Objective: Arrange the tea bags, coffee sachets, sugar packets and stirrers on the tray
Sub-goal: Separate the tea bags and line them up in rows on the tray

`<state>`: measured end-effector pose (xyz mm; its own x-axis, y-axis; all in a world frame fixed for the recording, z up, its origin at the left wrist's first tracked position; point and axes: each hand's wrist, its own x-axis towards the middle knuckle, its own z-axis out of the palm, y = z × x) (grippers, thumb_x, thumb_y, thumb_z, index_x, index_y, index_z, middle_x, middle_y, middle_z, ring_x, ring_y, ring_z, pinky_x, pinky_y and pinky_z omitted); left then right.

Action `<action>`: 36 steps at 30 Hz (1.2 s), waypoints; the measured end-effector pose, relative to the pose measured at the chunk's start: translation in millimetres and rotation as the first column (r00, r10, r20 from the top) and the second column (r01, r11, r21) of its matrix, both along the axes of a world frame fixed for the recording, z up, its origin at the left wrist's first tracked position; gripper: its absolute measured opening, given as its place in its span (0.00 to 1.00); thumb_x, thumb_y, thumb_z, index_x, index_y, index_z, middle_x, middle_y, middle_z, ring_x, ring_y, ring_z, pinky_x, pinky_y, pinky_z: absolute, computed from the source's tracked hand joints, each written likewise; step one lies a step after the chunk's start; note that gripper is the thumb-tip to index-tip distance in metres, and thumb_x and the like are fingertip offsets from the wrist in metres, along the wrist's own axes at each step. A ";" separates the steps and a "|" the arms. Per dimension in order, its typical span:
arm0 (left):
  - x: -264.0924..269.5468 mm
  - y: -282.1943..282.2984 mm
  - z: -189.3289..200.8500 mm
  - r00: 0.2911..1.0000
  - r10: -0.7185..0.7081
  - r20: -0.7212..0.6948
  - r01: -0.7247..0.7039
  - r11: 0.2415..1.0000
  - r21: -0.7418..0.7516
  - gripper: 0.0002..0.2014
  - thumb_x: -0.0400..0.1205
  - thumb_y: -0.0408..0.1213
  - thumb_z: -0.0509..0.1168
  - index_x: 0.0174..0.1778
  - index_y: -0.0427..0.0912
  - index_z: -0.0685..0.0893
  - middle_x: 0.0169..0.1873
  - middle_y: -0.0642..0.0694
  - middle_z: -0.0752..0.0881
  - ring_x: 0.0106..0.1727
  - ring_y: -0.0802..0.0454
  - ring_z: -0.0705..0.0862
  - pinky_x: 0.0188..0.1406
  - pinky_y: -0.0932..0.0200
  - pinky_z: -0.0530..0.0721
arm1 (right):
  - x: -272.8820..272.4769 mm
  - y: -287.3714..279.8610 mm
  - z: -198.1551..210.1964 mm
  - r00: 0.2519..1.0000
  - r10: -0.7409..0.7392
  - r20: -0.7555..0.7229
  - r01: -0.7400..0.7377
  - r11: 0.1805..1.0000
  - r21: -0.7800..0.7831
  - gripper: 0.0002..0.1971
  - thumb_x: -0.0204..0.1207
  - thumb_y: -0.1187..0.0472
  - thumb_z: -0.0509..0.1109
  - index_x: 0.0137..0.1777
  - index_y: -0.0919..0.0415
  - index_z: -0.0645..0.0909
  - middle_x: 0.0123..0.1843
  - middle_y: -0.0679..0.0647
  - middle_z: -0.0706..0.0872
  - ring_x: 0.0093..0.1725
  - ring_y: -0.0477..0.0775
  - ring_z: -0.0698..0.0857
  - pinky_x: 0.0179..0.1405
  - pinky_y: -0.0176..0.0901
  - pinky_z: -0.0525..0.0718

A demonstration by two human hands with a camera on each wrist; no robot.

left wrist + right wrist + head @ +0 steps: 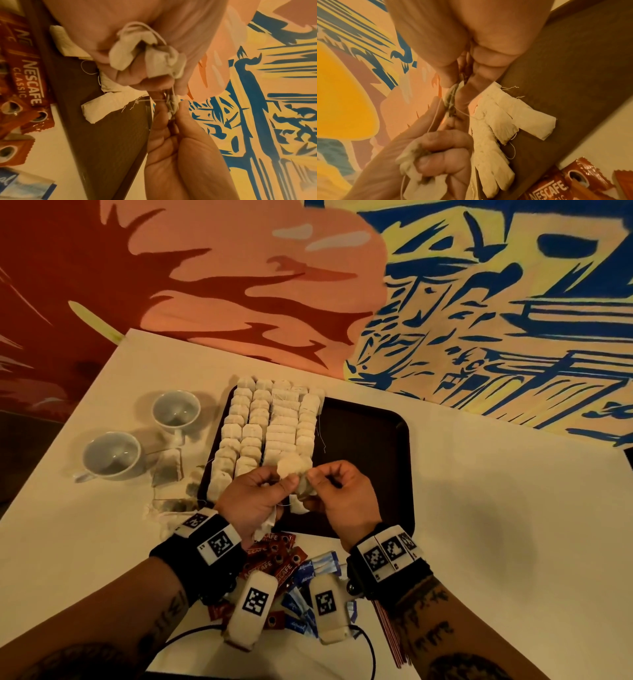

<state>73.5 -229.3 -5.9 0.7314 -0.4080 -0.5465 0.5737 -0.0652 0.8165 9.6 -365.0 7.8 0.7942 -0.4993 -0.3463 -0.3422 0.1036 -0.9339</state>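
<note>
A dark brown tray (370, 460) lies in the middle of the white table, its left half packed with rows of tea bags (270, 422). Over the tray's near edge my left hand (274, 484) and right hand (318, 481) both pinch one tea bag (293, 469) between them. In the left wrist view this tea bag (172, 106) is crumpled and a thread runs from it. My left hand also grips a bunch of crushed tea bags (147, 56) in its curled fingers. Coffee sachets (274, 556), blue sugar packets (315, 570) and red stirrers (390, 631) lie under my wrists.
Two white cups (176, 409) (113, 455) stand left of the tray, with loose tea bags (168, 467) beside them. The painted wall (479, 302) rises right behind the table. The tray's right half is bare. A black cable (368, 645) runs near the front edge.
</note>
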 end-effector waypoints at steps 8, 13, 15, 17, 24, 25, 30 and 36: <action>-0.5 2.6 -5.4 0.989 0.002 0.151 -0.008 0.999 0.044 0.11 0.81 0.31 0.72 0.35 0.50 0.87 0.35 0.49 0.92 0.42 0.53 0.91 0.43 0.57 0.87 | -4.4 0.0 2.5 0.999 -0.037 -0.020 0.041 0.976 0.215 0.07 0.75 0.73 0.75 0.41 0.63 0.82 0.42 0.64 0.86 0.38 0.58 0.87 0.46 0.59 0.89; -0.9 0.5 -4.0 0.988 -0.024 0.150 0.023 1.000 0.011 0.11 0.83 0.26 0.67 0.52 0.46 0.89 0.45 0.47 0.93 0.53 0.48 0.91 0.58 0.50 0.86 | -4.7 -1.8 2.2 0.999 0.050 -0.005 -0.048 0.983 0.176 0.08 0.79 0.71 0.72 0.50 0.56 0.86 0.41 0.54 0.85 0.40 0.48 0.85 0.43 0.48 0.90; 0.4 0.2 -3.2 0.985 -0.034 0.169 0.031 0.999 0.018 0.13 0.83 0.25 0.66 0.54 0.48 0.89 0.45 0.48 0.93 0.53 0.49 0.91 0.57 0.52 0.86 | -3.0 -2.8 -0.1 0.995 0.100 -0.007 -0.099 0.992 0.077 0.07 0.79 0.67 0.74 0.52 0.54 0.87 0.44 0.53 0.89 0.41 0.47 0.88 0.41 0.45 0.89; 2.9 0.0 -3.8 0.982 -0.026 0.187 0.016 0.998 0.056 0.15 0.84 0.26 0.65 0.54 0.51 0.89 0.44 0.47 0.93 0.51 0.50 0.91 0.54 0.55 0.87 | -0.6 -4.8 -2.7 0.992 0.122 -0.019 -0.123 0.992 -0.020 0.04 0.79 0.64 0.76 0.49 0.54 0.88 0.46 0.55 0.92 0.40 0.47 0.90 0.41 0.46 0.90; 3.6 -3.2 -10.1 0.970 0.135 0.201 -0.164 0.977 0.136 0.13 0.83 0.30 0.68 0.54 0.52 0.91 0.44 0.51 0.93 0.44 0.58 0.89 0.49 0.63 0.87 | 2.6 -2.8 -6.0 0.983 0.183 -0.012 -0.184 0.983 -0.016 0.06 0.80 0.68 0.73 0.47 0.55 0.85 0.45 0.53 0.89 0.37 0.45 0.88 0.40 0.42 0.91; 2.7 -2.6 -9.6 0.965 0.141 0.219 -0.178 0.971 0.157 0.11 0.82 0.32 0.68 0.52 0.52 0.91 0.43 0.51 0.92 0.45 0.56 0.89 0.50 0.62 0.87 | 2.3 -2.6 -6.8 0.983 0.184 -0.006 -0.184 0.983 -0.003 0.07 0.80 0.69 0.72 0.48 0.55 0.84 0.45 0.52 0.88 0.36 0.44 0.88 0.40 0.42 0.91; 8.9 0.9 -12.1 0.970 0.181 0.161 -0.213 0.955 0.207 0.09 0.82 0.33 0.67 0.39 0.48 0.89 0.37 0.51 0.90 0.42 0.53 0.87 0.38 0.67 0.82 | 0.3 -6.2 -12.0 0.994 0.106 -0.022 -0.107 0.993 -0.051 0.09 0.84 0.68 0.67 0.51 0.53 0.85 0.51 0.54 0.90 0.37 0.49 0.90 0.48 0.59 0.92; 7.0 6.7 -8.2 0.978 0.197 -0.065 -0.195 0.980 0.045 0.12 0.86 0.30 0.55 0.39 0.41 0.80 0.30 0.46 0.83 0.32 0.50 0.81 0.35 0.55 0.81 | 1.9 -15.5 -10.9 0.984 0.147 -0.102 -0.156 0.984 -0.084 0.12 0.87 0.65 0.62 0.47 0.53 0.85 0.55 0.58 0.89 0.48 0.61 0.90 0.45 0.57 0.92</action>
